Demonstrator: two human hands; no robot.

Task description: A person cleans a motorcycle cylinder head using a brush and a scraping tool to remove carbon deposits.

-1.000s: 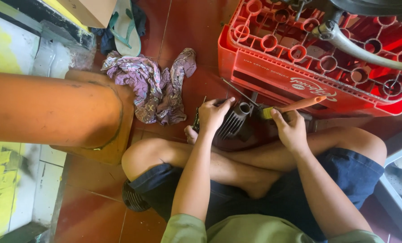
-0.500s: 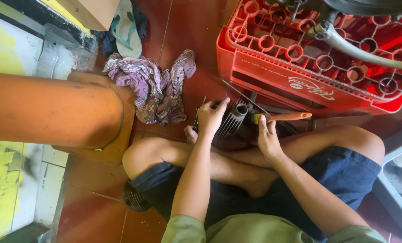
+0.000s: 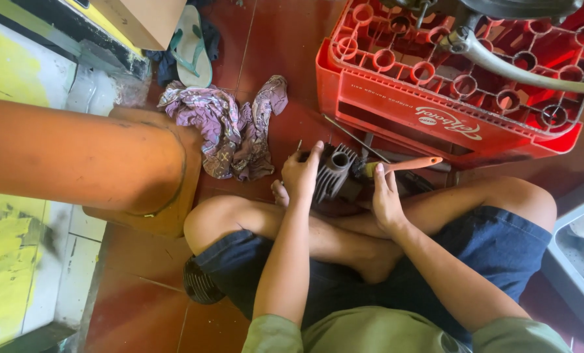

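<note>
two hands are occupied, the left hand [image 3: 302, 175] gripped on the finned cylinder [image 3: 334, 175] propped on the floor before the crossed legs, the right hand [image 3: 385, 199] wrapped on the brush [image 3: 400, 165], so the cylinder could be tipped by a hard stroke.

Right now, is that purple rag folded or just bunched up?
Bunched up. The purple rag lies crumpled in loose, uneven heaps on the red floor, left of the finned metal part under the left hand.
</note>
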